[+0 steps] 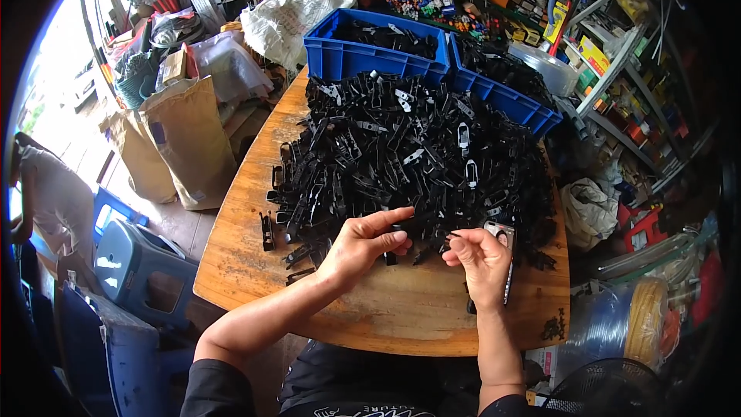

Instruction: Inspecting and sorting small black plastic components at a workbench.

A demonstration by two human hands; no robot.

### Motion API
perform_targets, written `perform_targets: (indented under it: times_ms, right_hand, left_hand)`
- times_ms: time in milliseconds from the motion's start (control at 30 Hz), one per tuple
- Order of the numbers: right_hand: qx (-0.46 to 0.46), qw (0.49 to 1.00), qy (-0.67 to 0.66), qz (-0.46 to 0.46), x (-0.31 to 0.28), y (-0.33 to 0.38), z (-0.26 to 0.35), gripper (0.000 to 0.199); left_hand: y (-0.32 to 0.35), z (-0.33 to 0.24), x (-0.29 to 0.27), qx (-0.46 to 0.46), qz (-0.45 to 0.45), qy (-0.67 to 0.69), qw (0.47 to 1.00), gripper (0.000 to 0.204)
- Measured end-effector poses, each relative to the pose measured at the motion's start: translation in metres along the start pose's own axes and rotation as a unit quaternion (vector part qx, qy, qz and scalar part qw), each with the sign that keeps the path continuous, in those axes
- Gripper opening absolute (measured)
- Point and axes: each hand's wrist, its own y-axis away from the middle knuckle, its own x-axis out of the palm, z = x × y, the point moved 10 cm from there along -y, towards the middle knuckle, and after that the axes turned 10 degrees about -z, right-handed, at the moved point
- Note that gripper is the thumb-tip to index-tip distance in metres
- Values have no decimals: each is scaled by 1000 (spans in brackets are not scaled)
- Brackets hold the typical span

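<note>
A big heap of small black clip-like plastic pieces (386, 154) covers much of the wooden table (255, 262). At the heap's near edge is my left hand (363, 247), its index finger stretched out and its thumb apart from it. I make out nothing in it against the dark pieces. To its right, my right hand (480, 262) is closed in a pinch, thumb against fingertips. A small dark bit shows at those fingertips, too small to name. Partly behind this hand lies a flat, pale-topped thing (503, 233). One black piece (267, 232) stands apart at the heap's left.
Two blue crates, a left one (378, 65) and a right one (502, 100), hold more black pieces at the far edge. Brown sacks (189, 143), a blue stool (143, 262) and another person (58, 193) are at left. Shelving (617, 85) and tubing coils (617, 316) stand at right.
</note>
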Motion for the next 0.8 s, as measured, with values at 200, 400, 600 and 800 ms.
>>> perform_targets:
  times_ms: [200, 400, 600, 800]
  right_hand:
    - [36, 996, 80, -18, 7, 1, -4, 17]
    - [-131, 972, 197, -17, 22, -3, 15, 18]
    - [-150, 927, 344, -24, 38, -16, 20, 38]
    - [-251, 878, 401, 70, 65, 1, -15, 29]
  left_hand:
    - [10, 1, 13, 2, 43, -83, 996, 41]
    - [8, 5, 17, -12, 55, -46, 997, 39]
    - [-5, -24, -22, 39, -54, 82, 994, 26]
    - [-13, -32, -36, 43, -86, 99, 990, 28]
